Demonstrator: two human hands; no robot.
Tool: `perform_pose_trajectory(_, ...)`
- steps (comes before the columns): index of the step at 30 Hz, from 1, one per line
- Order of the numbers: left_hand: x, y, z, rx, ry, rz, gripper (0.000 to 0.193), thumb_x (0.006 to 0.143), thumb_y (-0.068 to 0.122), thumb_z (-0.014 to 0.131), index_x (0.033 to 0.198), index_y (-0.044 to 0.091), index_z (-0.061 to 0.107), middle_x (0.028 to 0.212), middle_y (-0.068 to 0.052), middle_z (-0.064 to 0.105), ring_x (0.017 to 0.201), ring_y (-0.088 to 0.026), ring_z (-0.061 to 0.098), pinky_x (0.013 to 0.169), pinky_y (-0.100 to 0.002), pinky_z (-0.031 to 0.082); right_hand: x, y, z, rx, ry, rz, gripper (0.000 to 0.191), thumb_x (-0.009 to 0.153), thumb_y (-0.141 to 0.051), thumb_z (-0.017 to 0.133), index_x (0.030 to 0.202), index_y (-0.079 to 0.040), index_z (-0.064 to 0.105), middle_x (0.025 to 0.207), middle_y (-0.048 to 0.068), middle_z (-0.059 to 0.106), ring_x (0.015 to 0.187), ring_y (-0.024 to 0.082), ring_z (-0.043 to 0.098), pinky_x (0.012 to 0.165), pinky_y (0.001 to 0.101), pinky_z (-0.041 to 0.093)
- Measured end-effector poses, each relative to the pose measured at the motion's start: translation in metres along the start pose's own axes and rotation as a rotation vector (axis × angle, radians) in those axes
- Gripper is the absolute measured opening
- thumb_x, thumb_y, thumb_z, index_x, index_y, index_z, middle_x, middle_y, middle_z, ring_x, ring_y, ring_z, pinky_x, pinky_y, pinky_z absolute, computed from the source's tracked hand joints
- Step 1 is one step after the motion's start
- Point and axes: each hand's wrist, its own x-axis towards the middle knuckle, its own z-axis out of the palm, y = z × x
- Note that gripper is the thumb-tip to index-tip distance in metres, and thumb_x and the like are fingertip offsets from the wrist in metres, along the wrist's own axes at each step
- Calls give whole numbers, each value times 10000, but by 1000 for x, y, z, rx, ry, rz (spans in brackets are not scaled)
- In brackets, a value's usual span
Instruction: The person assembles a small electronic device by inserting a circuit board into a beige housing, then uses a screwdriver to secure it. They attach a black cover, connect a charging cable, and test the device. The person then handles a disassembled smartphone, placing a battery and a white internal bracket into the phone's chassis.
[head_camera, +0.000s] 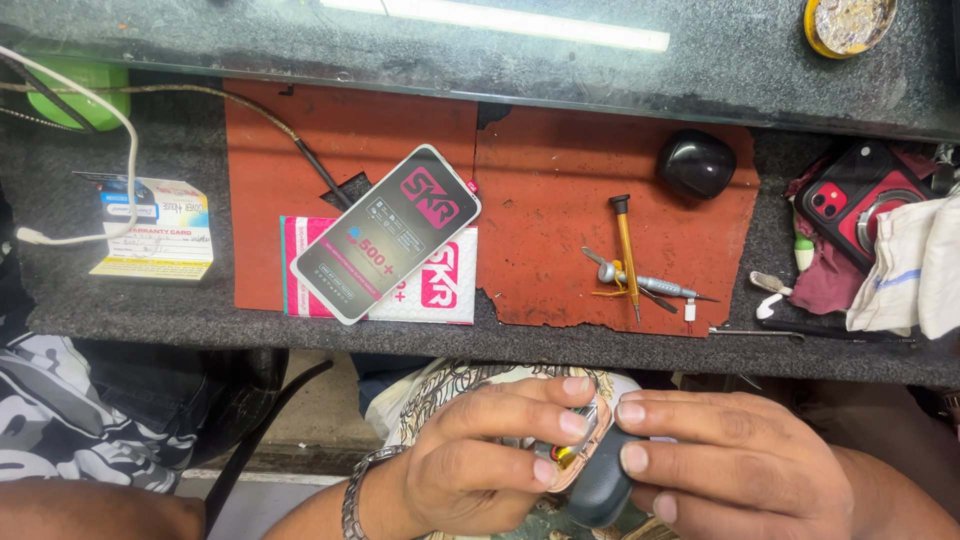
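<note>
Low over the lap, the left hand (480, 455) and right hand (720, 460) meet, both clamped on a small dark device (598, 485) whose casing is parted, showing inner parts. It looks opened, not yet closed. Beyond, the screwdrivers (630, 265) lie untouched on the red mat (560, 200), beside a phone (385, 232).

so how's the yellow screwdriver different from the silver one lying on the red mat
The yellow screwdriver has a black cap and a thin yellow shaft; the silver screwdriver is grey metal and looks thicker in the handle. The yellow one lies nearly straight up and down in the picture, while the silver one lies slanted across it, tip pointing right. Both rest on the red mat, crossing each other, away from both hands.
</note>
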Motion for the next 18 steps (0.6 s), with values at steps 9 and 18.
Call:
perform_pose_trajectory(9, 8, 0, -3, 44, -40, 120, 370, 958, -143, 792, 1176, 61, 573, 1334, -140, 634, 1377, -351, 631, 1138, -463, 633, -11, 6, -1, 3, 7, -86, 149, 905, -40, 749, 1014, -5, 655, 1132, 160, 676, 1160, 376, 681, 926, 530, 584)
perform_pose_trajectory(18, 19, 2, -10, 72, -97, 223, 261, 983, -85, 772, 1159, 6, 602, 1311, -165, 633, 1312, -375, 654, 1079, -463, 631, -18, 7, 5, 33, 77, -77, 153, 909, -41, 737, 1044, -13, 670, 1097, 100, 671, 1156, 339, 684, 903, 492, 606)
